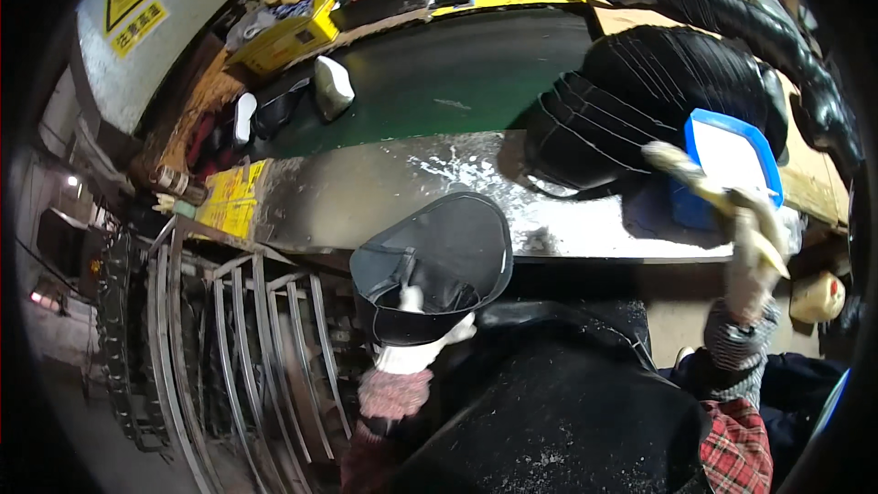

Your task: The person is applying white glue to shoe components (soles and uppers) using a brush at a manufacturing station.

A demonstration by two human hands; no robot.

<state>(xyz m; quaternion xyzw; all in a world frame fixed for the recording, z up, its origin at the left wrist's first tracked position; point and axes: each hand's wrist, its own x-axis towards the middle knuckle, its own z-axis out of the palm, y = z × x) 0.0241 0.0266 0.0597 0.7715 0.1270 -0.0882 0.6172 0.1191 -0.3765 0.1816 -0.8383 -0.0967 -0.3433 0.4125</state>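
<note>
My left hand [422,348], in a white glove, grips a black shoe upper [480,229] by its near edge. The upper's open side faces up, and a gloved finger or thumb shows inside it. At the right, my gloved right hand [755,238] is closed around a pale brush [677,163], whose thick head points to the left. The brush crosses the front edge of a blue tub [692,210] with white liquid [727,154] in it. Behind the tub lies a heap of black uppers [672,73] with loose threads across them.
A green conveyor belt [439,82] runs behind the white-smeared metal ledge [338,187]. Pale-soled shoes [334,89] rest at its left. Metal rack bars [274,348] stand at lower left. Yellow crates [288,41] line the back, and a yellowish jug [817,298] is at right.
</note>
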